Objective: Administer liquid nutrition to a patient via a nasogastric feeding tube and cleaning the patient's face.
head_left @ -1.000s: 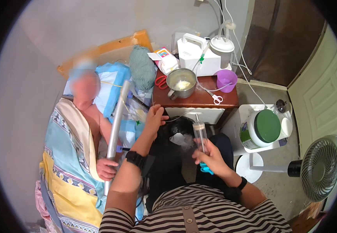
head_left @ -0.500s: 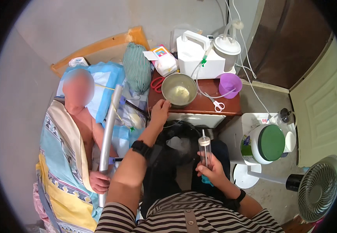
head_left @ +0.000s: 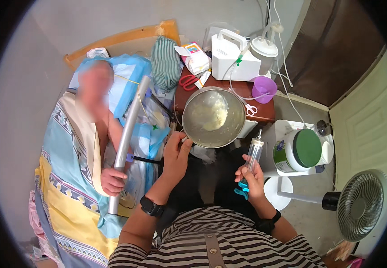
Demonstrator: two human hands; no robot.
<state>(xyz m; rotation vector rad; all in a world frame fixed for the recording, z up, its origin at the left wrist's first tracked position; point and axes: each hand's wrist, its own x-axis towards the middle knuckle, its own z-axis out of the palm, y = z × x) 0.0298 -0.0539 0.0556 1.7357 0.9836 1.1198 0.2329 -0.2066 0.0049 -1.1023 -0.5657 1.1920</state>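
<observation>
My left hand (head_left: 175, 157) is closed at the near-left edge of a round metal bowl (head_left: 194, 117), thumb over the rim side. The bowl is raised in front of me and tilted towards me; pale, lumpy food sits inside. In my right hand (head_left: 252, 178) is a large clear syringe (head_left: 254, 153), nozzle up, with a teal plunger end below my fingers. The barrel looks clear; whether it holds liquid I cannot tell. The two hands are apart, the syringe standing to the right of the bowl.
A person (head_left: 96, 89) lies in bed at left, one hand on a silver bed rail (head_left: 129, 134); a thin yellow tube hangs nearby. Behind the bowl, a brown cabinet (head_left: 265, 110) bears a white suction machine (head_left: 231, 60), purple cup (head_left: 263, 89), scissors and wipes. A green-lidded tub (head_left: 309, 148) and fan (head_left: 363, 205) are right.
The bowl has come off the cabinet, lifted towards me by my left hand and tilted. My right hand has shifted right and slightly up with the syringe. A small white packet now shows by the red scissors.
</observation>
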